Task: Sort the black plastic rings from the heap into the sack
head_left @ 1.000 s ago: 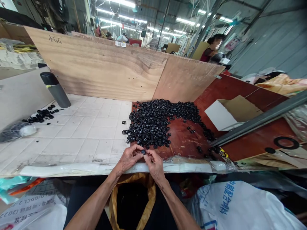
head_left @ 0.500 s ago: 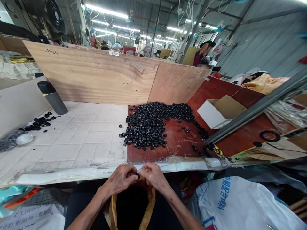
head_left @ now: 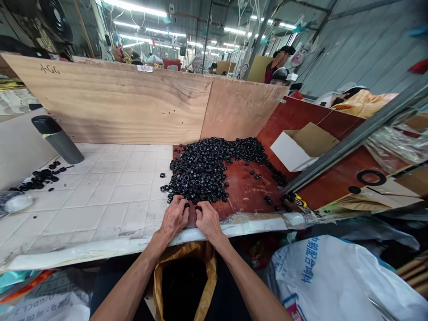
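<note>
A large pile of small black ring-shaped plastic parts point(head_left: 200, 167) lies on the reddish-brown board. At its near edge, my left hand point(head_left: 174, 217) is closed, with a dark part at its thumb and fingertips. Just to the right, my right hand point(head_left: 208, 220) has curled fingers pinching another small black part. The fingers partly hide both pieces. Below my wrists, between my legs, an open yellow-brown bag point(head_left: 211, 285) shows a dark inside whose contents I cannot make out.
A black-and-grey bottle point(head_left: 63, 145) leans at the left beside several loose black pieces point(head_left: 38, 179). To the right, an open carton point(head_left: 290, 149) rests near a slanting metal bar point(head_left: 351, 142). Plywood point(head_left: 133, 100) walls the back. A white sack point(head_left: 334, 276) lies lower right; another person point(head_left: 271, 71) is far behind.
Both my hands have moved forward from above the bag's mouth to the near edge of the black pile. More of the bag's rim shows. The view has shifted slightly.
</note>
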A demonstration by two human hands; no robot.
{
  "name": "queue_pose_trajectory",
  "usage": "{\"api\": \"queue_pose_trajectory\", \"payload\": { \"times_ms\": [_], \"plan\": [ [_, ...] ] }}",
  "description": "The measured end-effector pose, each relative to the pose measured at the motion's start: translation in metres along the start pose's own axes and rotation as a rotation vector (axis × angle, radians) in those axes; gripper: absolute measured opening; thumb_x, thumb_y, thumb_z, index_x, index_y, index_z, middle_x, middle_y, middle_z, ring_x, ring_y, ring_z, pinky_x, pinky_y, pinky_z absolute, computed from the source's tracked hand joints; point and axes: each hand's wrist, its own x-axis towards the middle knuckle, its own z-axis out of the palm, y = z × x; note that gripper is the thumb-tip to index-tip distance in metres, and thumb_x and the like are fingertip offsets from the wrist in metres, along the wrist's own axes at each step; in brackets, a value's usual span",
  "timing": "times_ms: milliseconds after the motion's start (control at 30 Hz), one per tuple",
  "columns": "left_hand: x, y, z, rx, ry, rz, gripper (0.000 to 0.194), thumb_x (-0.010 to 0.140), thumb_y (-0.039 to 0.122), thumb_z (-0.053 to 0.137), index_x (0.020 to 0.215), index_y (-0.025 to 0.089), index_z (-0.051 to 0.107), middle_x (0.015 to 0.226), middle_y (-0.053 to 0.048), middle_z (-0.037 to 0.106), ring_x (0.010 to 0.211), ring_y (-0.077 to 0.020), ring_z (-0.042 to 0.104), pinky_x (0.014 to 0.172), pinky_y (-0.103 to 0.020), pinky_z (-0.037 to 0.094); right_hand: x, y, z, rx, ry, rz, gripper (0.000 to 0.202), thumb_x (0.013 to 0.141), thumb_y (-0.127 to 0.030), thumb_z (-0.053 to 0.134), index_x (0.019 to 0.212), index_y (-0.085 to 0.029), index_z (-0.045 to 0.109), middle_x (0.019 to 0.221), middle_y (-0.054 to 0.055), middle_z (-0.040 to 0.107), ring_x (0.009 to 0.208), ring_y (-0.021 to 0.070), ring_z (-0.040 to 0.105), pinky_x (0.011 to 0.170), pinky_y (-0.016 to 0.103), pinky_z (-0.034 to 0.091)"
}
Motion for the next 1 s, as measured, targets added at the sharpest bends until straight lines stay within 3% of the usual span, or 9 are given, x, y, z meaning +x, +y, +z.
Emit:
{"api": "queue_pose_trajectory", "payload": {
  "times_ms": [100,200,333,500,600,700,867,1000],
  "plan": [
    [-0.016,-0.01,-0.007,-0.089,0.033,0.025,0.023,0.089,0.013,0.058,0.111,0.02,0.062,0.106,-0.006,0.065,0.076,-0.017,0.066,0.075,-0.031,0.057,-0.002,0.002,-0.005,0.301,0.015,0.08,0.02,0.088,-0.023,0.059,0.105,-0.02,0.069,0.096,0.007,0.071,0.072,0.019,0.068,0.073,0.032,0.058],
    [-0.028,-0.016,-0.009,-0.132,0.04,0.019,0.028,0.084,0.009,0.06,0.109,0.021,0.065,0.1,-0.004,0.065,0.075,-0.0155,0.064,0.074,-0.029,0.056,-0.004,0.0,-0.007,0.633,-0.059,0.23,0.021,0.086,-0.034,0.064,0.102,-0.021,0.07,0.087,0.005,0.072,0.069,0.0189,0.071,0.064,0.03,0.06],
    [-0.033,-0.02,-0.008,-0.172,0.025,-0.003,0.041,0.078,0.002,0.059,0.115,0.021,0.065,0.094,-0.002,0.064,0.078,-0.016,0.063,0.078,-0.029,0.055,-0.006,-0.006,-0.007,0.848,-0.15,0.368,0.03,0.078,-0.038,0.073,0.102,-0.02,0.068,0.078,0.002,0.073,0.07,0.0209,0.075,0.067,0.032,0.062],
    [-0.03,-0.021,-0.008,-0.235,0.013,-0.098,0.036,0.08,0.006,0.059,0.112,0.021,0.064,0.089,0.0,0.065,0.075,-0.0154,0.063,0.076,-0.03,0.055,-0.004,-0.01,-0.012,0.823,-0.186,0.364,0.028,0.08,-0.034,0.07,0.103,-0.019,0.07,0.076,0.0,0.071,0.067,0.0177,0.072,0.07,0.031,0.059],
    [-0.029,-0.021,-0.008,-0.258,-0.011,-0.106,0.032,0.081,0.006,0.059,0.108,0.021,0.065,0.089,-0.001,0.067,0.079,-0.017,0.065,0.08,-0.032,0.055,-0.001,-0.012,-0.009,0.756,-0.195,0.334,0.026,0.077,-0.035,0.072,0.098,-0.02,0.068,0.066,-0.003,0.065,0.059,0.0153,0.063,0.061,0.027,0.053],
    [-0.03,-0.02,-0.008,-0.285,-0.006,-0.124,0.032,0.081,0.005,0.059,0.109,0.021,0.065,0.09,-0.002,0.068,0.083,-0.0181,0.067,0.082,-0.033,0.056,-0.001,-0.015,0.0,0.64,-0.141,0.274,0.022,0.074,-0.036,0.074,0.088,-0.021,0.066,0.069,-0.002,0.065,0.057,0.0137,0.056,0.055,0.024,0.047],
    [-0.028,-0.016,-0.009,-0.232,-0.013,-0.056,0.039,0.08,0.009,0.065,0.117,0.022,0.064,0.108,-0.007,0.068,0.1,-0.0232,0.066,0.089,-0.036,0.057,-0.005,-0.018,0.006,0.52,-0.08,0.243,0.022,0.088,-0.037,0.06,0.1,-0.021,0.068,0.081,0.003,0.072,0.068,0.0179,0.066,0.066,0.028,0.054],
    [-0.026,-0.016,-0.008,-0.167,-0.059,-0.029,0.024,0.084,0.012,0.066,0.105,0.021,0.069,0.102,-0.007,0.068,0.1,-0.0253,0.066,0.089,-0.039,0.056,-0.006,-0.016,0.002,0.501,-0.072,0.177,0.02,0.087,-0.033,0.061,0.098,-0.02,0.072,0.102,0.009,0.075,0.084,0.0212,0.072,0.077,0.032,0.058]
  ]
}}
